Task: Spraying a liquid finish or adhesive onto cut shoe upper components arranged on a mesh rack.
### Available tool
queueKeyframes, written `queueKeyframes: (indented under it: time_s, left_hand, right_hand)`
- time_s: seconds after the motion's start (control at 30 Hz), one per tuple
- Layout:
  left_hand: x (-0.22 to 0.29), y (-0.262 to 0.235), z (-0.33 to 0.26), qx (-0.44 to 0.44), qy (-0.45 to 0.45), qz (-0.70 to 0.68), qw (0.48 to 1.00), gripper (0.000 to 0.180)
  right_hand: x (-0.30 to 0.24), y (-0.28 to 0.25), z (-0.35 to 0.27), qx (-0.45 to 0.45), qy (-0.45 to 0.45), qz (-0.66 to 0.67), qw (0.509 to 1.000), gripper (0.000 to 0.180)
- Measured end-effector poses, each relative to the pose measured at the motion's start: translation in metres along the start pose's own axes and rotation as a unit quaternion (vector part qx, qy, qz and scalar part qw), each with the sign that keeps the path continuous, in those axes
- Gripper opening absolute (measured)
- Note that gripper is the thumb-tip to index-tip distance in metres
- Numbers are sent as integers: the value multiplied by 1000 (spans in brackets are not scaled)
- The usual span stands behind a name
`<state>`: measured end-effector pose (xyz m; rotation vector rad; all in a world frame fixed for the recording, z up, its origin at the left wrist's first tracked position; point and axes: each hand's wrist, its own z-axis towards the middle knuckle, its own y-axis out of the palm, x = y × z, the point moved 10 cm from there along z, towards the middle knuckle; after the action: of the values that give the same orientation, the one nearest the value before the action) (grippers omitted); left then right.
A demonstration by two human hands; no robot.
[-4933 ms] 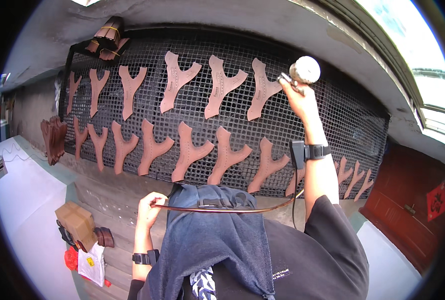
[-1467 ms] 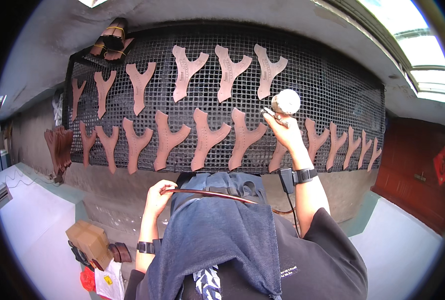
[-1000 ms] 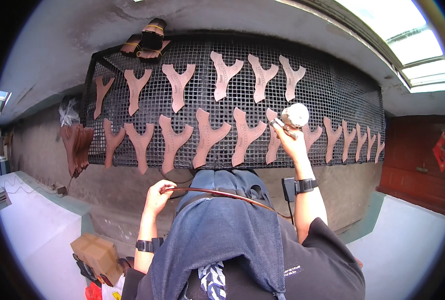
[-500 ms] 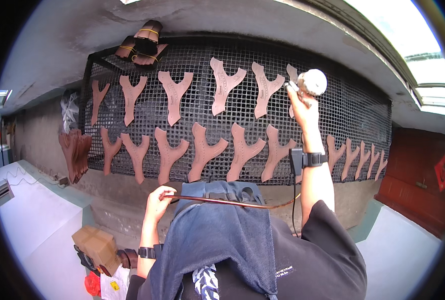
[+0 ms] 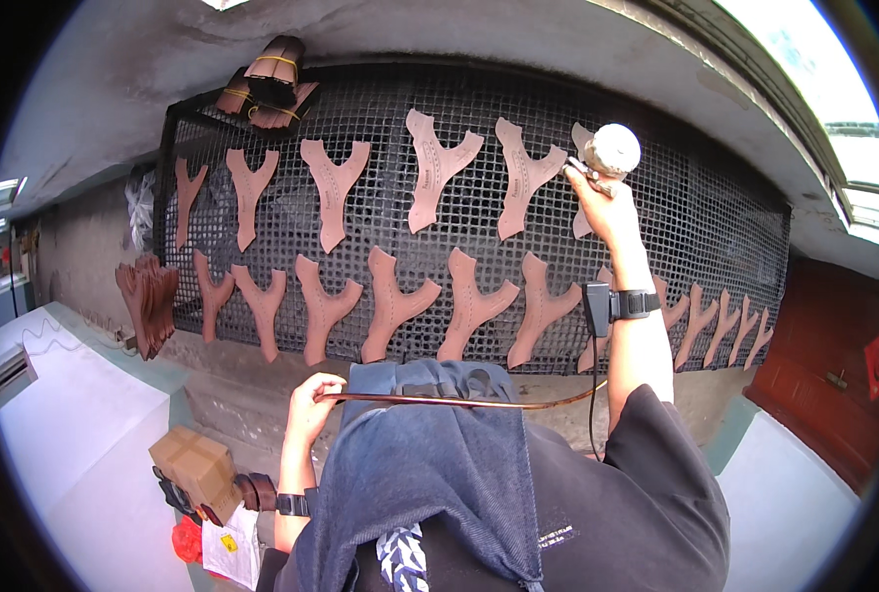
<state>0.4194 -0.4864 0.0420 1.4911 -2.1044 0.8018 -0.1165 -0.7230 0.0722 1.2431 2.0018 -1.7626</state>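
Observation:
My right hand (image 5: 609, 209) is closed around a spray gun (image 5: 613, 151) with a round whitish cup, held over the upper right part of a black mesh rack (image 5: 701, 212). Partly hidden behind the gun and hand lies a Y-shaped brown leather-like piece (image 5: 581, 225). Just left of it is another Y-shaped piece (image 5: 521, 187), fully visible. Low at the left, in front of my body, my left hand (image 5: 308, 407) grips a thin brown hose (image 5: 459, 402), which runs across toward my right arm. Two rows of similar pieces lie spaced out on the mesh.
Rubber-banded bundles (image 5: 273, 69) sit at the rack's upper left corner. A stack of brown pieces (image 5: 148, 306) hangs at its left end. A cardboard box (image 5: 194, 466) stands lower left, and a reddish-brown door (image 5: 809, 365) is at the right.
My view has shifted slightly. The spray gun stays by the same partly hidden piece, a little closer to the piece on its left. Both hands keep their grips.

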Motion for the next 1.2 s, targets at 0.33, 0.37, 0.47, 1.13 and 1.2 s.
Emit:
queueKeyframes:
  time_s: [0.33, 0.37, 0.47, 1.13, 1.2]
  left_hand:
    - [6, 1, -8, 26, 9, 10, 1000, 12]
    - [5, 2, -10, 25, 3, 8, 1000, 12]
    - [3, 4, -14, 26, 2, 7, 1000, 13]
    - [14, 8, 5, -18, 26, 13, 999, 18]
    - [17, 8, 5, -21, 30, 22, 999, 21]
  right_hand:
    - [-27, -12, 43, 88, -75, 46, 992, 37]
    - [-36, -10, 44, 94, -97, 57, 989, 37]
    - [-52, 1, 49, 79, -110, 69, 988, 37]
    - [-4, 51, -103, -132, -36, 38, 990, 32]
    - [14, 56, -112, -142, -31, 16, 989, 32]
